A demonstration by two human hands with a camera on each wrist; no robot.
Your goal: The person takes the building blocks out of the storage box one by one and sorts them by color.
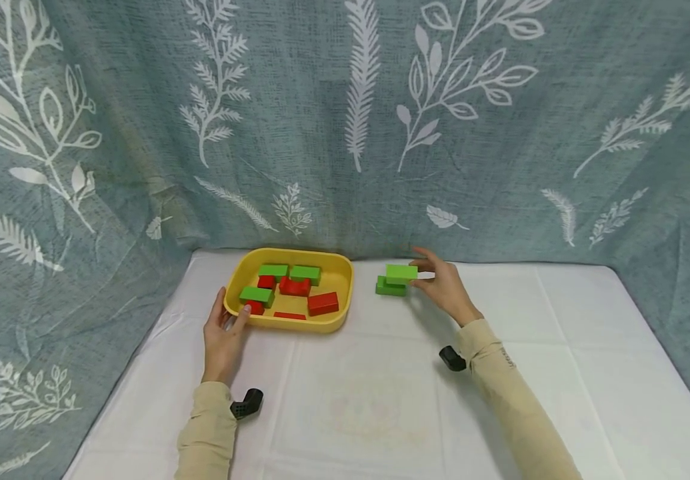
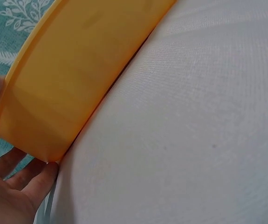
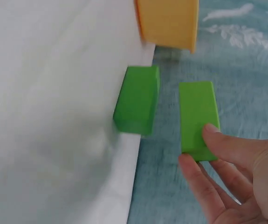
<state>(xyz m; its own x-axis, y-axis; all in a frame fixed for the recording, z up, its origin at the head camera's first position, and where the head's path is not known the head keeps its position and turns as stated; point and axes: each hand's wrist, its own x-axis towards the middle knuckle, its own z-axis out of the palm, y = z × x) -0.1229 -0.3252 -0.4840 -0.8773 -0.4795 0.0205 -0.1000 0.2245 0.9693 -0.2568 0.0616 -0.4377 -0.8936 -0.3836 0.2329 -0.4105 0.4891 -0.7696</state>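
Observation:
My right hand (image 1: 445, 288) pinches a green block (image 3: 196, 112) between thumb and fingertips, at one end. Beneath it in the head view, a second green block (image 3: 137, 100) lies on the white cloth; the right wrist view shows a gap between the two. On the left, a yellow tray (image 1: 321, 327) stands on the cloth. My left hand (image 1: 221, 347) grips its near left corner, thumb over the rim and fingers outside against the wall. Inside the tray are several green blocks (image 1: 305, 274) and several red ones, including a plain red block (image 1: 323, 303) at the right.
A white cloth (image 1: 369, 413) covers the table. Behind it and along the sides hangs a blue-green curtain (image 1: 321, 133) with white leaf prints, close behind the tray. Both wrists wear a black camera (image 1: 453, 359).

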